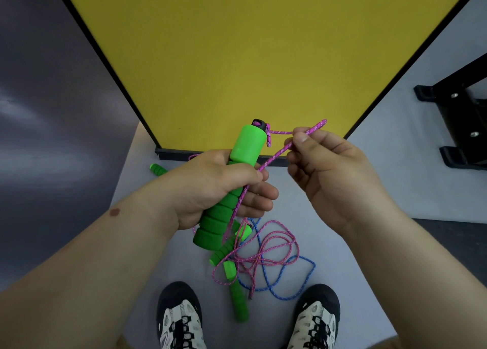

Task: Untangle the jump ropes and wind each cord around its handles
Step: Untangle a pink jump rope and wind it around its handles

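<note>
My left hand (210,187) is closed around a green foam handle (232,187), holding it upright-ish with its black cap end tilted toward the far side, where the pink cord (276,152) is knotted on. My right hand (334,182) pinches a bend of that same pink cord between thumb and fingertips, just right of the handle's top, and the cord runs from there down across the handle under my left thumb, then drops to the floor. Down there, between my shoes (181,319), the rest of the pink cord lies looped together with a blue cord (297,290) and at least two more green handles (238,296); another green handle (158,169) lies on the floor to the left, near the base of the yellow panel (250,58). I judge this as the very start of winding the pink rope, with the untangling not yet finished, since pink and blue loops cross each other below. The next move calls for carrying the pinched cord around the handle while keeping light tension, and for lifting slack gently so the blue cord is not dragged up with it.
</note>
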`<move>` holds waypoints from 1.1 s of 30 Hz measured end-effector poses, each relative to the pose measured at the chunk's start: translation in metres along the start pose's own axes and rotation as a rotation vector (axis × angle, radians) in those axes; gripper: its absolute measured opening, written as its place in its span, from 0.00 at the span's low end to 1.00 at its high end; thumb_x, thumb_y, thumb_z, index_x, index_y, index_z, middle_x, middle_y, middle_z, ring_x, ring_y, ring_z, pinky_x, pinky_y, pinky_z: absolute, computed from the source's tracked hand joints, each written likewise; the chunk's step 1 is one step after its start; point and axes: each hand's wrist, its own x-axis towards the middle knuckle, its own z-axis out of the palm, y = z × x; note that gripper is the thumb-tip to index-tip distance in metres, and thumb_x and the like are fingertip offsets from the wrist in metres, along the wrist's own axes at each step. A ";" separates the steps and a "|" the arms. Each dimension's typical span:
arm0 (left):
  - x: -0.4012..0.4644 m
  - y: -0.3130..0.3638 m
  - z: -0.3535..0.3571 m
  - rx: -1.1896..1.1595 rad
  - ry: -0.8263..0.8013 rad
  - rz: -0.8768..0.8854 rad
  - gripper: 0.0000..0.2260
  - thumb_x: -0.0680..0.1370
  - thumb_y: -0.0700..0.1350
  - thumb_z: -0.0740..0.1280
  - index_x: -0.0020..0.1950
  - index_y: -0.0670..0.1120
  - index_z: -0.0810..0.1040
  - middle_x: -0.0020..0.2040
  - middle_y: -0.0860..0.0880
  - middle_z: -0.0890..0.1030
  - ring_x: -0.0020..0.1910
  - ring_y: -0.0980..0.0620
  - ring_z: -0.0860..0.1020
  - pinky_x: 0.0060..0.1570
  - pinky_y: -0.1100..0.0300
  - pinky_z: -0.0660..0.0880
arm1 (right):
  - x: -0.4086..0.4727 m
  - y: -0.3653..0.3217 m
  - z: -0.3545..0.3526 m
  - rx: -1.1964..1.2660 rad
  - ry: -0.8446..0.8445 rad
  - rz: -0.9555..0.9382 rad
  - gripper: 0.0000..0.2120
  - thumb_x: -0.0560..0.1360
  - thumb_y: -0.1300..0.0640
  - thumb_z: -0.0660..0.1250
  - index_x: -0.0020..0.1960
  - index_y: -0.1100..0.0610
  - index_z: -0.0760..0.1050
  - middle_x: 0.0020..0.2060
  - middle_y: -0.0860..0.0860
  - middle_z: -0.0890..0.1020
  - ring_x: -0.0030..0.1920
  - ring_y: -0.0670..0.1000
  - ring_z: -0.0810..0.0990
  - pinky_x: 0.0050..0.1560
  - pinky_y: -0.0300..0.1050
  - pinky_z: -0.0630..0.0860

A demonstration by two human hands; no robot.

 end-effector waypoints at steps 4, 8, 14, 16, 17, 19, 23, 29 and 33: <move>0.001 0.001 0.000 -0.003 -0.003 0.001 0.04 0.80 0.38 0.64 0.53 0.38 0.76 0.43 0.40 0.86 0.38 0.47 0.84 0.44 0.51 0.83 | 0.001 -0.001 -0.001 0.023 0.019 0.001 0.02 0.77 0.60 0.70 0.49 0.58 0.81 0.38 0.52 0.80 0.37 0.48 0.79 0.40 0.40 0.77; 0.001 0.000 0.001 -0.007 0.002 0.006 0.03 0.81 0.37 0.64 0.52 0.39 0.76 0.42 0.40 0.85 0.37 0.47 0.84 0.43 0.52 0.83 | -0.005 0.003 0.002 -0.040 -0.135 0.092 0.03 0.77 0.60 0.70 0.48 0.58 0.81 0.36 0.54 0.81 0.36 0.49 0.79 0.40 0.40 0.77; 0.000 0.001 0.002 -0.007 0.001 0.003 0.03 0.81 0.37 0.64 0.52 0.39 0.76 0.41 0.41 0.85 0.37 0.47 0.84 0.44 0.51 0.83 | -0.004 0.001 0.003 -0.090 -0.124 0.026 0.03 0.77 0.62 0.69 0.48 0.61 0.81 0.35 0.52 0.82 0.36 0.48 0.79 0.40 0.39 0.77; 0.000 0.002 0.001 -0.010 -0.010 0.000 0.04 0.80 0.38 0.64 0.53 0.39 0.76 0.42 0.41 0.85 0.37 0.47 0.84 0.46 0.50 0.83 | -0.002 0.000 0.000 -0.049 -0.072 -0.007 0.03 0.78 0.61 0.69 0.47 0.59 0.81 0.36 0.52 0.82 0.36 0.48 0.79 0.41 0.40 0.77; 0.000 0.002 0.001 -0.008 -0.020 -0.004 0.04 0.80 0.38 0.65 0.54 0.39 0.76 0.42 0.41 0.85 0.37 0.47 0.84 0.46 0.50 0.83 | -0.001 -0.001 -0.001 -0.026 -0.048 -0.021 0.03 0.78 0.61 0.69 0.47 0.59 0.81 0.37 0.51 0.82 0.37 0.48 0.79 0.41 0.40 0.77; 0.000 0.001 0.001 -0.006 -0.032 -0.009 0.05 0.80 0.38 0.65 0.55 0.38 0.76 0.42 0.40 0.85 0.37 0.47 0.84 0.47 0.49 0.83 | 0.000 -0.003 -0.002 -0.002 -0.010 -0.040 0.03 0.78 0.61 0.69 0.47 0.58 0.81 0.39 0.51 0.82 0.38 0.49 0.78 0.42 0.41 0.77; 0.000 0.001 0.000 0.000 -0.024 -0.004 0.05 0.80 0.38 0.64 0.54 0.38 0.76 0.42 0.40 0.85 0.37 0.47 0.84 0.47 0.50 0.83 | -0.001 -0.002 -0.001 -0.001 -0.029 0.012 0.03 0.77 0.59 0.70 0.47 0.58 0.81 0.37 0.52 0.81 0.36 0.48 0.79 0.41 0.41 0.77; -0.001 0.001 0.001 0.001 -0.009 0.008 0.03 0.80 0.37 0.64 0.52 0.39 0.77 0.41 0.40 0.85 0.37 0.46 0.84 0.44 0.51 0.83 | -0.008 0.005 0.006 -0.131 -0.209 0.097 0.08 0.75 0.62 0.69 0.53 0.63 0.79 0.40 0.56 0.82 0.38 0.50 0.79 0.41 0.42 0.74; 0.000 0.001 0.001 0.002 -0.007 0.004 0.05 0.80 0.37 0.64 0.55 0.38 0.76 0.42 0.40 0.85 0.38 0.46 0.84 0.43 0.52 0.83 | -0.007 0.003 0.004 -0.127 -0.137 0.035 0.03 0.77 0.63 0.69 0.49 0.59 0.81 0.38 0.53 0.82 0.36 0.47 0.78 0.40 0.40 0.75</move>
